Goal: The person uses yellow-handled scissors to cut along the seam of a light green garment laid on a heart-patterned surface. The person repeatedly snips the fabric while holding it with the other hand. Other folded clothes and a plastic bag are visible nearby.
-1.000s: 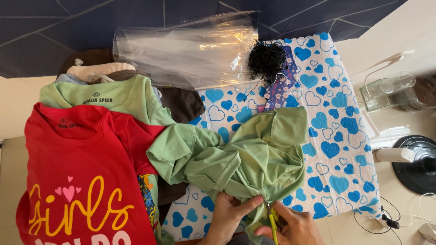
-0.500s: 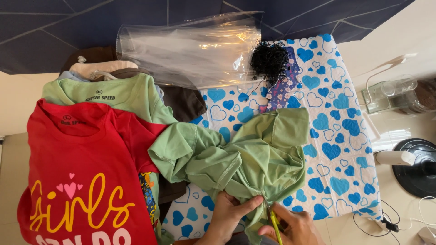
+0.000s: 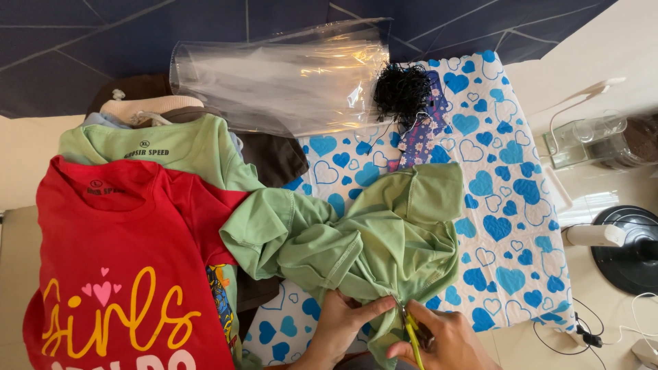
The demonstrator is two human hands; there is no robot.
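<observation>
A crumpled light green T-shirt [image 3: 370, 240] lies on a white cloth with blue hearts [image 3: 507, 226]. My left hand [image 3: 339, 329] pinches the shirt's lower hem near the bottom edge of the view. Beside it my right hand [image 3: 442, 339] grips a small yellow-handled tool [image 3: 413, 339], probably scissors, whose tip meets the hem between the two hands. To the left lies a red T-shirt [image 3: 116, 274] with a yellow and pink print, on top of another green T-shirt [image 3: 157, 147].
A clear plastic bag [image 3: 288, 75] lies at the back, with a bundle of black strings [image 3: 403, 89] and purple tags [image 3: 425, 133] beside it. More folded garments are stacked at back left. A black fan base [image 3: 627, 247], cables and a clear container [image 3: 589, 140] sit on the right.
Both hands stay at the hem with only small finger shifts. The view has tilted slightly.
</observation>
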